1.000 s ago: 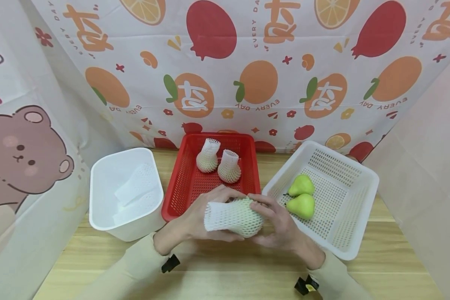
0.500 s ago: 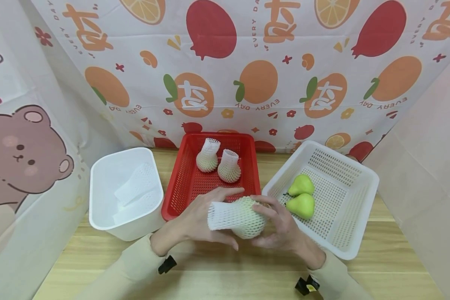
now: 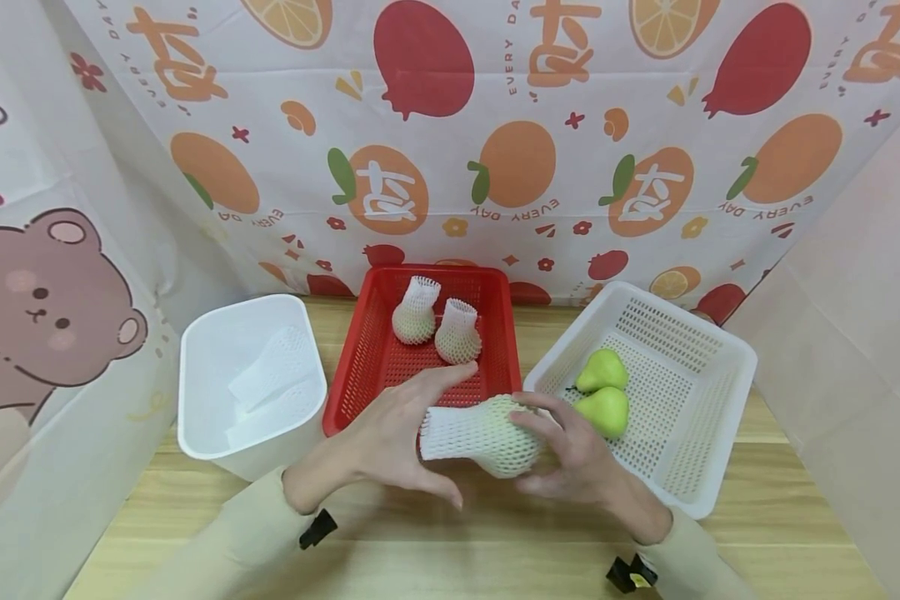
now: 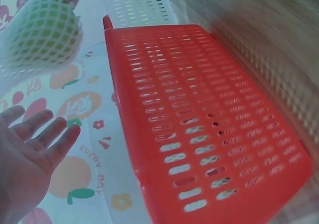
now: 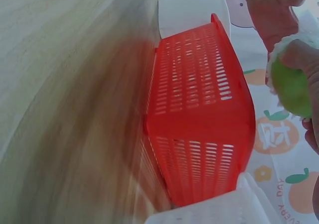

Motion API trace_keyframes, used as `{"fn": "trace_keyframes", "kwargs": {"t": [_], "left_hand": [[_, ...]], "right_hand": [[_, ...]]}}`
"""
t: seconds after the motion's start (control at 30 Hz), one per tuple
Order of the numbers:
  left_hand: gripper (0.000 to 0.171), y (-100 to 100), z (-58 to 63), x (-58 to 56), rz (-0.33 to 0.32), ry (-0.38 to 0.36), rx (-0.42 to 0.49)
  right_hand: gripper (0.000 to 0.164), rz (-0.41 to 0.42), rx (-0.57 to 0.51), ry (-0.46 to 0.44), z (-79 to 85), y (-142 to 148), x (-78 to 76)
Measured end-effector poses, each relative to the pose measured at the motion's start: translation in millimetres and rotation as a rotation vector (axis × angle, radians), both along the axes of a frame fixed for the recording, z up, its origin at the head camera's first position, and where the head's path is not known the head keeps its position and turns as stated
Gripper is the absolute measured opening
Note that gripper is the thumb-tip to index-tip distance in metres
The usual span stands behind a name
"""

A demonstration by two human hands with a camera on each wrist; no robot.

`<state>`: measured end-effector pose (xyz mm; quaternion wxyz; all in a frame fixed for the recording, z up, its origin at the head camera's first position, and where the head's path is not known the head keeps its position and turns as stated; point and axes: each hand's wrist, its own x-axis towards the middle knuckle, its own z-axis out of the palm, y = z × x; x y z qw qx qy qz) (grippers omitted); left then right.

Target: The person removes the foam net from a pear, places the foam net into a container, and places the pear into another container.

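In the head view my right hand (image 3: pixel 581 458) grips the round end of a pear in a white foam net sleeve (image 3: pixel 487 437), held tilted on its side above the red basket's front edge. The sleeve's loose end points left. My left hand (image 3: pixel 390 429) faces that end with thumb and fingers spread, holding nothing. The left wrist view shows the netted pear (image 4: pixel 45 32) apart from the left fingers (image 4: pixel 62 142). Bare green skin of the pear (image 5: pixel 291 87) shows at the sleeve's near opening in the right wrist view, where my right thumb (image 5: pixel 297 55) presses on it.
Two netted pears (image 3: pixel 458 337) stand in the red basket (image 3: pixel 345 400). To the right, a white perforated basket (image 3: pixel 678 400) holds two bare green pears (image 3: pixel 606 412). On the left is a white bin (image 3: pixel 195 400) with flat foam sleeves (image 3: pixel 273 375). A printed cloth (image 3: pixel 450 108) hangs behind.
My left hand has let go of the netted pear, drawn back to the left and spread its fingers. My right hand has carried the pear slightly right.
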<state>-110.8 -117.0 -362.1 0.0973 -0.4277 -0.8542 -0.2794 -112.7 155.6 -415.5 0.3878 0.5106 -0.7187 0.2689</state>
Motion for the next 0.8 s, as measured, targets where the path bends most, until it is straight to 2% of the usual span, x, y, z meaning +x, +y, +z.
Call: {"fn": "trace_keyframes", "kwargs": {"t": [0.4, 0.63, 0.8], "left_hand": [[0.115, 1, 9.6, 5.3, 0.023, 0.013, -0.039], [0.106, 9, 6.3, 6.4, 0.058, 0.033, -0.101], [0.102, 15, 3.1, 7.9, 0.073, 0.064, -0.159]], "right_hand": [[0.077, -0.072, 0.161, -0.021, 10.3, 12, 5.8], [0.086, -0.118, 0.227, 0.027, 14.5, 15, 10.9], [0.084, -0.139, 0.279, 0.041, 16.0, 15, 15.2]]}}
